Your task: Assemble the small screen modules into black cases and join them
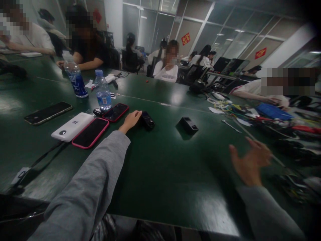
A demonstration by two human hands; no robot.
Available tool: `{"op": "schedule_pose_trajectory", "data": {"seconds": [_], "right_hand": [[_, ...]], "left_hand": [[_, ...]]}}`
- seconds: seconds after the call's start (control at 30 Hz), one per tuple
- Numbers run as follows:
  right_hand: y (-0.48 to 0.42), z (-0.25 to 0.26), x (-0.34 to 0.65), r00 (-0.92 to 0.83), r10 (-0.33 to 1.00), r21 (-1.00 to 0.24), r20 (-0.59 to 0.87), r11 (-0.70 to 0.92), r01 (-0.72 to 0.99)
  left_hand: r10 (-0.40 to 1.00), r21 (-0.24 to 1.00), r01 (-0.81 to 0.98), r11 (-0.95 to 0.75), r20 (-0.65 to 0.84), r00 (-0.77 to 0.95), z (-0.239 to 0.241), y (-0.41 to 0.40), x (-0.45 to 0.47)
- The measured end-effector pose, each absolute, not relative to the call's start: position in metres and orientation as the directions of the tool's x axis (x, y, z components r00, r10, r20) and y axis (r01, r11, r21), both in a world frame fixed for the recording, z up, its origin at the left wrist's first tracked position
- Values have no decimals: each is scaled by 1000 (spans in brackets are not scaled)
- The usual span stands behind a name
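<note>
My left hand [131,121] reaches over the green table, its fingers closed together at the upper left edge of a small black device [147,120] with a little screen and pale markings. The device rests on or very close to the tabletop. To its right, a small black box-like object [189,125] with grey parts on its face lies apart from both hands. My right hand [250,162] is raised above the table's right side, slightly blurred, with thumb and fingers spread and nothing in it.
Left of my arm are a red-edged phone [90,133], another red-edged phone [116,112], a white power bank [72,127] with a cable, a dark phone [48,113] and two bottles [103,90]. Tangled cables [273,124] and a thin metal tool [231,126] lie right. People sit around.
</note>
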State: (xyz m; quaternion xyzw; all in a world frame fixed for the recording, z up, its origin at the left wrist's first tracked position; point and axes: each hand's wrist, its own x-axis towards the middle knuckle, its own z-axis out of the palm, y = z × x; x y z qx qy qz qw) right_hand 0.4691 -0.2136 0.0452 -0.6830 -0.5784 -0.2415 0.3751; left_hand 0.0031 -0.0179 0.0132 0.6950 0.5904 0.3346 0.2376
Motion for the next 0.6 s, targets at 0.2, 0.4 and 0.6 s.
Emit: {"op": "schedule_pose_trajectory", "data": {"seconds": [0.2, 0.4, 0.6], "right_hand": [[-99, 9, 381, 26, 774, -152, 633, 91, 984], [-87, 4, 377, -62, 824, -237, 564, 233, 943], [-194, 7, 377, -225, 876, -334, 426, 384, 861]], "left_hand": [[975, 719, 663, -210, 205, 86, 11, -15, 3], [977, 723, 661, -202, 196, 84, 11, -14, 3], [973, 736, 641, -220, 208, 95, 11, -13, 3]]}}
